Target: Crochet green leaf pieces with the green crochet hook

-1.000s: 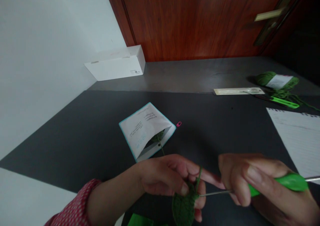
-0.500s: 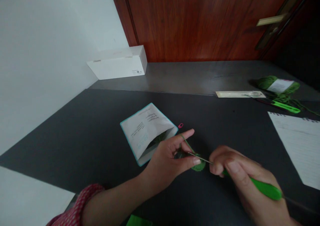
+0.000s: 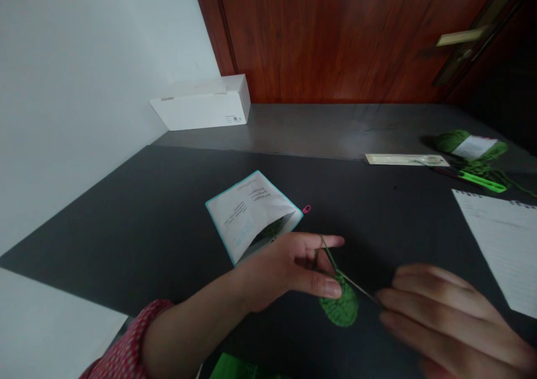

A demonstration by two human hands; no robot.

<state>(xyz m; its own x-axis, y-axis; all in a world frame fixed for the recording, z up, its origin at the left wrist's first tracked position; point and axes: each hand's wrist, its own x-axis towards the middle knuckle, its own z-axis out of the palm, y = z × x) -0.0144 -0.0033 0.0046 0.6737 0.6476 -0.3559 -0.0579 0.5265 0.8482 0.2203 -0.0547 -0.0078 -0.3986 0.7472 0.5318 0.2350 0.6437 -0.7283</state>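
**Hand and Workpiece Positions on the Dark Table**

From where I stand, a white box [image 3: 205, 110] sits at the far left of the dark table [image 3: 138, 217], close to the wall. A green object [image 3: 232, 368], cut off by the lower edge of view, lies nearer the person. A white pouch [image 3: 241, 208] with teal edging rests mid-table, mouth open, green yarn [image 3: 272, 229] inside.

The left hand [image 3: 300, 270], in front of the pouch, is clamped on an oval green crocheted piece [image 3: 342, 309], thumb on its upper part. A strand [image 3: 330, 256] runs from the index finger to the piece. A pink marker [image 3: 307, 208] lies just beside the pouch corner.

A thin metal shaft [image 3: 361, 288] extends from the piece's top edge to the right hand [image 3: 448, 317], which is blurred but closed around it. The hands are apart.

Beyond lie a narrow packet [image 3: 406, 160], a green-wrapped tool [image 3: 484, 181], a labelled yarn skein [image 3: 455, 141] and lined paper [image 3: 499, 245].
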